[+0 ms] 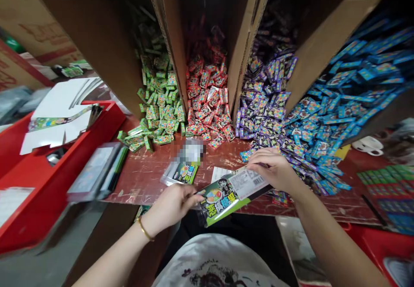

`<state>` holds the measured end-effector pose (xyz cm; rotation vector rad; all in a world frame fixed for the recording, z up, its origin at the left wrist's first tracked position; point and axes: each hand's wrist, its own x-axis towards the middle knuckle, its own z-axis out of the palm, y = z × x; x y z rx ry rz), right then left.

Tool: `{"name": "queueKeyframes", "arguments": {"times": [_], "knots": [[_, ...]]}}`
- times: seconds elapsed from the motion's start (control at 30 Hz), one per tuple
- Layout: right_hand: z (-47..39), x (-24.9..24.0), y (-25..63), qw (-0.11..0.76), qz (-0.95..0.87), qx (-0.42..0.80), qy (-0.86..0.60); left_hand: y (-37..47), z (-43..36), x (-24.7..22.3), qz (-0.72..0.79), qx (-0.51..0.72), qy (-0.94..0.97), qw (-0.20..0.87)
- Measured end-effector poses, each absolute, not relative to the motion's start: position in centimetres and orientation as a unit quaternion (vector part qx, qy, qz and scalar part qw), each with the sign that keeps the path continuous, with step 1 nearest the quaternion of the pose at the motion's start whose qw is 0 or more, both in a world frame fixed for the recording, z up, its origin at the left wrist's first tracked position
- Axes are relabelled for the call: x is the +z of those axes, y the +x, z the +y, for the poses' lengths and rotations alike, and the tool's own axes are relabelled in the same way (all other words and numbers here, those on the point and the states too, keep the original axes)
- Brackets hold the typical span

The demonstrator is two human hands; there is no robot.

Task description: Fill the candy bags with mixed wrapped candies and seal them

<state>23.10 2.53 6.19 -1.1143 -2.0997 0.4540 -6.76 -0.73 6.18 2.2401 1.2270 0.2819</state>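
White shirt (216,263), hands (171,209) gripping packet (223,198), scuffed red tabletop (139,179), cardboard dividers (173,37)

We hold the packet (234,197) over the desk's (139,170) near edge, left hand (171,205) at its left end, right hand (274,169) at its right. Behind, cartons (176,45) stand toward the far edge, small packs (210,99) in and before them. A tray (48,201) sits by the near left corner.

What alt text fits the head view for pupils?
The left hand and right hand hold a printed package at a red table. Beyond, cardboard dividers rise among heaped green packs, red packs, purple packs and blue packs.
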Motion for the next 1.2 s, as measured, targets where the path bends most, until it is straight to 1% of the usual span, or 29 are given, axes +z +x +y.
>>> {"name": "queueKeyframes", "arguments": {"times": [0.1, 0.13, 0.17, 0.23, 0.27, 0.3, 0.33, 0.37, 0.43, 0.5, 0.57, 0.63, 0.77, 0.83, 0.97, 1.03, 1.13, 1.2], "knots": [[2.2, 7.5, 21.2, 0.322, -0.836, 0.179, -0.407, -4.5, 0.1, 6.7, 0.432, 0.169, 0.846, 0.263], [2.1, 7.9, 20.4, 0.323, -0.837, 0.167, -0.410, -3.3, 0.4, 6.7, 0.421, 0.190, 0.844, 0.274], [1.8, 8.3, 19.7, 0.340, -0.825, 0.145, -0.428, -2.2, 0.8, 6.6, 0.421, 0.214, 0.832, 0.291], [1.1, 8.5, 19.0, 0.421, -0.748, 0.088, -0.505, -0.2, 1.5, 6.0, 0.449, 0.270, 0.782, 0.336], [0.7, 8.3, 18.9, 0.466, -0.693, 0.075, -0.546, 0.5, 1.8, 5.6, 0.465, 0.302, 0.750, 0.361], [0.4, 7.9, 19.1, 0.497, -0.642, 0.088, -0.577, 1.0, 1.9, 5.2, 0.476, 0.331, 0.719, 0.384], [0.1, 7.3, 19.4, 0.508, -0.609, 0.130, -0.595, 1.2, 2.0, 4.9, 0.481, 0.357, 0.689, 0.407], [-0.1, 6.7, 19.7, 0.501, -0.593, 0.194, -0.599, 1.4, 2.0, 4.7, 0.481, 0.375, 0.664, 0.432], [-0.1, 5.7, 20.5, 0.460, -0.592, 0.318, -0.580, 1.7, 2.1, 4.5, 0.461, 0.386, 0.628, 0.494], [0.3, 5.1, 21.1, 0.444, -0.597, 0.360, -0.563, 2.0, 2.4, 4.7, 0.425, 0.379, 0.607, 0.554], [0.8, 4.9, 21.3, 0.458, -0.596, 0.350, -0.558, 2.6, 3.0, 5.0, 0.406, 0.376, 0.595, 0.583], [1.0, 4.7, 20.8, 0.462, -0.587, 0.365, -0.556, 3.1, 3.9, 5.2, 0.429, 0.396, 0.581, 0.566], [-0.9, 2.3, 18.1, 0.436, -0.521, 0.492, -0.545, 3.5, 5.5, 5.2, 0.493, 0.445, 0.553, 0.504], [-2.5, 0.2, 16.4, 0.432, -0.476, 0.548, -0.535, 3.5, 5.9, 5.0, 0.494, 0.437, 0.567, 0.494], [-5.1, -2.9, 13.8, 0.430, -0.437, 0.596, -0.519, 3.3, 6.3, 4.6, 0.494, 0.414, 0.582, 0.496], [-5.7, -3.3, 13.4, 0.412, -0.434, 0.625, -0.501, 3.2, 6.7, 4.3, 0.501, 0.422, 0.560, 0.506], [-5.8, -2.4, 14.0, 0.373, -0.446, 0.669, -0.464, 2.8, 7.4, 4.1, 0.498, 0.436, 0.522, 0.538], [-5.2, -1.4, 14.8, 0.381, -0.468, 0.663, -0.443, 2.6, 7.5, 4.0, 0.495, 0.440, 0.509, 0.551]]}}
